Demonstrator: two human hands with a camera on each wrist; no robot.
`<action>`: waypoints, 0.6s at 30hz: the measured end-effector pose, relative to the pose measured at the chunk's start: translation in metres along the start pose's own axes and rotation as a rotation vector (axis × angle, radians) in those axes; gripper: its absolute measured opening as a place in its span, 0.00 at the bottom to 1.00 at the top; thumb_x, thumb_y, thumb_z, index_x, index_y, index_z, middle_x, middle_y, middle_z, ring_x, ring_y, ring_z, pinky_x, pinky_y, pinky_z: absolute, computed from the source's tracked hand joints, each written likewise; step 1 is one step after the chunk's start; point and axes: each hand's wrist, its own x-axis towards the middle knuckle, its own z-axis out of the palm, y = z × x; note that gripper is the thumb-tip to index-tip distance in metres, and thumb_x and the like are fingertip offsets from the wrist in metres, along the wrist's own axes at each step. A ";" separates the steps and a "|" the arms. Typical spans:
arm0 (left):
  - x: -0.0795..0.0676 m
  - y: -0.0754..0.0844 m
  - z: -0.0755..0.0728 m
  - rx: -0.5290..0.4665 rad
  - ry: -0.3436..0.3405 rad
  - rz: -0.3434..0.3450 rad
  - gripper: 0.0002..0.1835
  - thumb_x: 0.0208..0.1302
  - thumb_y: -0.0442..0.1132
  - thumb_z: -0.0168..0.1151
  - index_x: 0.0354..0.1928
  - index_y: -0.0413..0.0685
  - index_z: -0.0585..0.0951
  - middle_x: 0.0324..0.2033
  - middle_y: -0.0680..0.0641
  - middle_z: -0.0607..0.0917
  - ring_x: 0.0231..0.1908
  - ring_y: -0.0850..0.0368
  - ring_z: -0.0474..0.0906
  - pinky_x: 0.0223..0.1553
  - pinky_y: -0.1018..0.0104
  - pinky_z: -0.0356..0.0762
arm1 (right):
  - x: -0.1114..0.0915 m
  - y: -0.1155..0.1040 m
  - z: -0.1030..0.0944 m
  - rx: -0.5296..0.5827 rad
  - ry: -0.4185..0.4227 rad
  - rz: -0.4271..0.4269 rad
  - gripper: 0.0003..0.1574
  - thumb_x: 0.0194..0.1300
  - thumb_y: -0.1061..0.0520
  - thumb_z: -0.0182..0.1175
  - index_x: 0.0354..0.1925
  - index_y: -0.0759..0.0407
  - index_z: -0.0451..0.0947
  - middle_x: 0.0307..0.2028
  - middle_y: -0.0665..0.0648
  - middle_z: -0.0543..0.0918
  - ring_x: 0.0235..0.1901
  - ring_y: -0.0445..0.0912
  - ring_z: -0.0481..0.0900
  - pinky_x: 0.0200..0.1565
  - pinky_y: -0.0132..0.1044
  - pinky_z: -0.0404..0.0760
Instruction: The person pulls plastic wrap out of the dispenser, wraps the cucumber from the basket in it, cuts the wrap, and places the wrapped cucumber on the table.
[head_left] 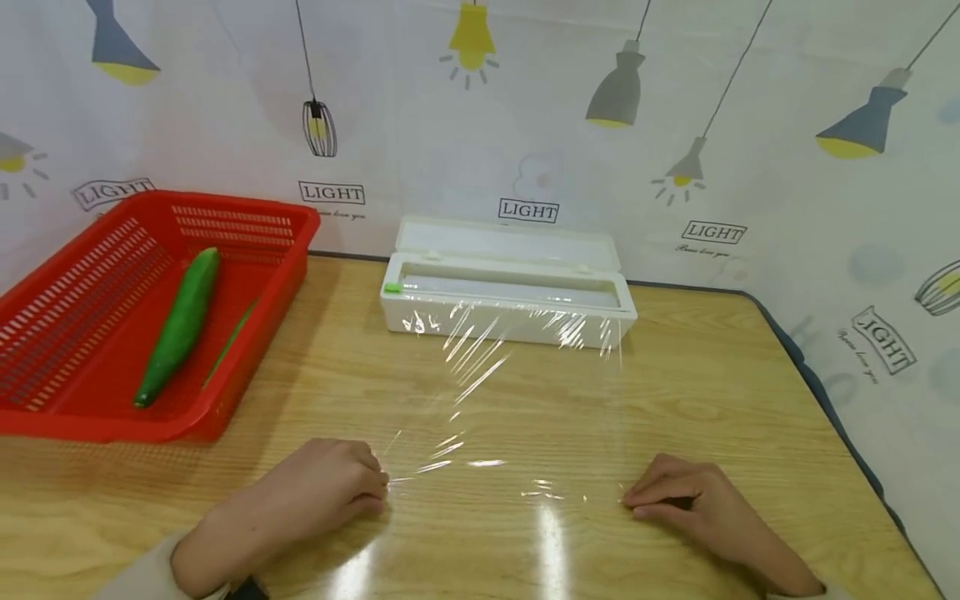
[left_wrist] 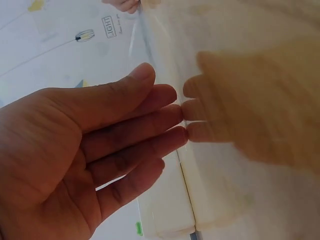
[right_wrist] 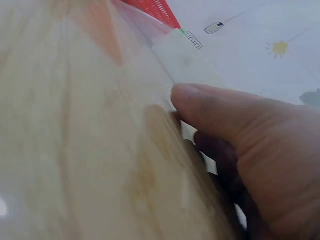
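Note:
A sheet of clear plastic wrap (head_left: pixel 480 392) stretches over the table from a white wrap dispenser (head_left: pixel 510 325) whose lid stands raised. At the near left corner of the sheet, my left hand (head_left: pixel 307 492) pinches the wrap between thumb and fingers. My right hand (head_left: pixel 693 504) pinches the near right corner. Bright creases run from the left hand up towards the dispenser. In the left wrist view the left hand (left_wrist: pixel 100 140) has its thumb against the index finger, the other fingers fairly straight. The right thumb (right_wrist: pixel 205 107) presses the film's edge in the right wrist view.
On the left stands a red plastic basket (head_left: pixel 258 367) with a green cucumber (head_left: pixel 180 325) inside. A narrow green strip shows by its right wall. The wooden table (head_left: pixel 720 375) meets a wall sheet (head_left: pixel 525 125) printed with lamps behind the dispenser.

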 end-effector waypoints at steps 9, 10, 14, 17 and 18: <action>0.001 -0.001 -0.001 -0.048 -0.019 -0.065 0.11 0.54 0.40 0.70 0.20 0.61 0.79 0.22 0.66 0.74 0.27 0.69 0.73 0.27 0.70 0.72 | -0.001 -0.007 0.009 -0.110 0.120 0.271 0.18 0.56 0.63 0.69 0.46 0.50 0.85 0.35 0.45 0.84 0.31 0.39 0.80 0.34 0.28 0.76; 0.001 -0.001 -0.001 -0.059 -0.018 -0.069 0.10 0.54 0.41 0.70 0.20 0.61 0.80 0.23 0.66 0.75 0.27 0.69 0.73 0.28 0.69 0.73 | 0.000 -0.010 0.012 -0.136 0.142 0.311 0.17 0.56 0.60 0.69 0.46 0.49 0.85 0.36 0.44 0.85 0.32 0.39 0.80 0.34 0.28 0.76; 0.000 -0.004 -0.002 -0.073 -0.005 -0.048 0.09 0.55 0.42 0.70 0.21 0.61 0.81 0.23 0.67 0.75 0.28 0.70 0.73 0.29 0.71 0.73 | 0.005 -0.013 0.021 -0.220 0.197 0.334 0.15 0.53 0.58 0.72 0.41 0.45 0.86 0.35 0.42 0.85 0.33 0.38 0.81 0.34 0.26 0.76; 0.002 -0.005 -0.002 -0.097 0.004 -0.028 0.08 0.55 0.42 0.70 0.22 0.61 0.82 0.22 0.68 0.75 0.27 0.70 0.71 0.28 0.73 0.71 | 0.004 -0.009 0.021 -0.243 0.194 0.268 0.18 0.50 0.63 0.73 0.40 0.47 0.86 0.33 0.42 0.81 0.28 0.36 0.77 0.29 0.26 0.74; 0.002 -0.005 -0.002 -0.103 0.009 -0.021 0.08 0.55 0.42 0.70 0.22 0.61 0.82 0.22 0.68 0.75 0.27 0.70 0.72 0.29 0.73 0.72 | 0.004 -0.008 0.021 -0.234 0.187 0.256 0.18 0.50 0.64 0.73 0.40 0.48 0.85 0.33 0.43 0.79 0.27 0.36 0.75 0.28 0.26 0.73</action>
